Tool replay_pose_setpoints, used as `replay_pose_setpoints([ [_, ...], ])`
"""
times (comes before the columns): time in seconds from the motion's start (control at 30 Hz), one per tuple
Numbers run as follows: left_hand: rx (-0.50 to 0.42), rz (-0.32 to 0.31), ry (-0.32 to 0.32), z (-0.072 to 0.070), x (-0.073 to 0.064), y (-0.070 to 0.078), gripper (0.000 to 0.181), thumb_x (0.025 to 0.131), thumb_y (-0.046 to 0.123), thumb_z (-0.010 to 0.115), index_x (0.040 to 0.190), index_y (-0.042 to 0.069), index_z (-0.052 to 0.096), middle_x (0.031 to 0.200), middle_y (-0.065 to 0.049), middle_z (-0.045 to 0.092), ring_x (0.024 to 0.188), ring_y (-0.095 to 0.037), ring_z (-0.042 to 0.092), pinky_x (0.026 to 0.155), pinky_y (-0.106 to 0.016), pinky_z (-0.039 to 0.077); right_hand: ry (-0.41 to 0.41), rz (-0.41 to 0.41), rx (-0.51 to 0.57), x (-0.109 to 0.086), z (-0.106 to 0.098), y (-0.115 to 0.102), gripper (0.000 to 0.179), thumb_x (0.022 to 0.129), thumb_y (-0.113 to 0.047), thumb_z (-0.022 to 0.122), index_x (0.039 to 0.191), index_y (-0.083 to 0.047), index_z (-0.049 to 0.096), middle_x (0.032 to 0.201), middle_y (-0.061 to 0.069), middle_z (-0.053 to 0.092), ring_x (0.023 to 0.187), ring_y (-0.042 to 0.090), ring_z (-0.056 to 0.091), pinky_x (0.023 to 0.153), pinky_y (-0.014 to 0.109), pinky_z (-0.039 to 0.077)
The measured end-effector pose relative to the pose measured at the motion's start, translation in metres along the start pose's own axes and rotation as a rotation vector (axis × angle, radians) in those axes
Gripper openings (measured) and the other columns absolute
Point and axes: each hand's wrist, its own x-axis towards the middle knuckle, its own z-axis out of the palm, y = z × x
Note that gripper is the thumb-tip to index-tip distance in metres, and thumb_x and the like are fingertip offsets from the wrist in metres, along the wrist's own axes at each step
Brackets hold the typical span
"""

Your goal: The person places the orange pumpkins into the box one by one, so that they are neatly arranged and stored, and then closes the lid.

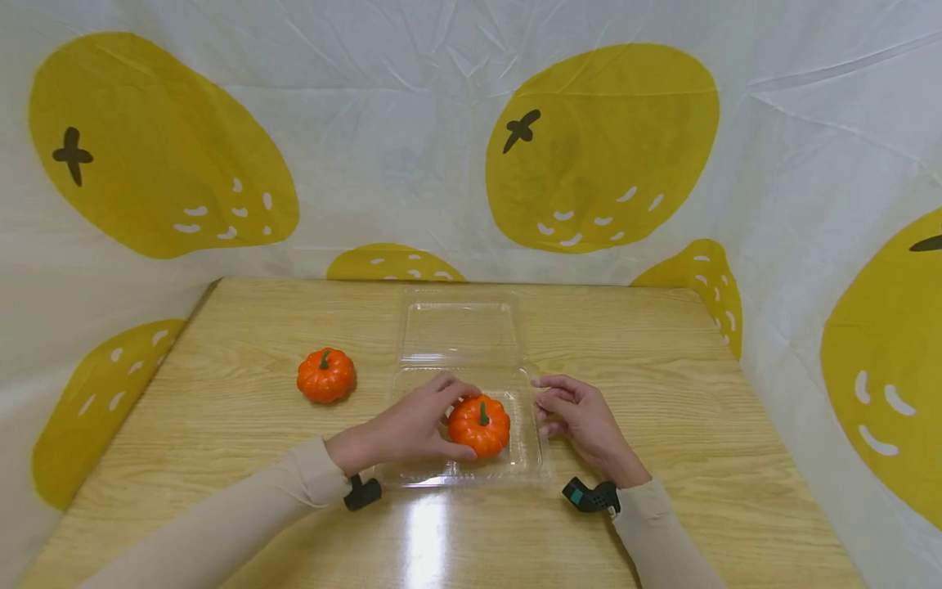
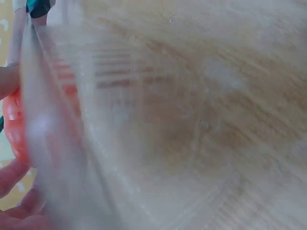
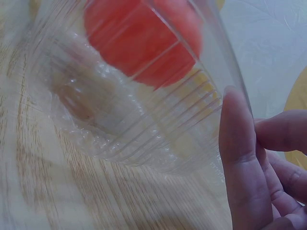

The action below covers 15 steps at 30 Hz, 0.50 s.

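My left hand [image 1: 419, 421] grips a small orange pumpkin [image 1: 480, 427] with a green stem, thumb on the near side and fingers on the far side. The pumpkin is over the base of a clear plastic clamshell box [image 1: 526, 458]; whether it touches the bottom cannot be told. At the box's right edge my right hand [image 1: 585, 421] pinches the rim, seen close up in the right wrist view, where the pumpkin [image 3: 144, 38] shows through the ribbed wall. The left wrist view shows the pumpkin [image 2: 13, 127] partly behind the blurred plastic wall.
A second orange pumpkin [image 1: 325, 375] sits on the wooden table [image 1: 633, 343], left of the box. The clear lid [image 1: 459, 327] lies folded back on the far side. White cloth [image 1: 397, 180] with yellow fruit shapes hangs behind the table and along both sides.
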Motion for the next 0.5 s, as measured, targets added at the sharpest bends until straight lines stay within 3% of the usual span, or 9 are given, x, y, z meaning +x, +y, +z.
replay_pose_setpoints([
  [0.27,0.063,-0.056,-0.007,0.013,0.0,0.001,0.072,0.079,0.038,0.088,0.14,0.015,0.057,0.127,-0.001,0.056,0.109,-0.016,0.062,0.093,-0.034,0.059,0.008,0.007,-0.008,0.0,-0.002,0.002,0.042,0.101,-0.007,0.064,0.137,0.012,0.05,0.085,-0.005,0.072,0.073,0.008,0.066,0.062,0.024,0.063],
  [0.5,0.031,-0.123,0.033,0.024,-0.001,0.005,0.071,0.081,0.039,0.085,0.14,0.013,0.055,0.127,-0.004,0.055,0.107,-0.018,0.062,0.091,-0.035,0.06,-0.012,-0.011,0.001,0.0,-0.002,0.001,0.045,0.102,-0.007,0.063,0.138,0.014,0.048,0.086,-0.004,0.073,0.074,0.008,0.066,0.062,0.023,0.063],
])
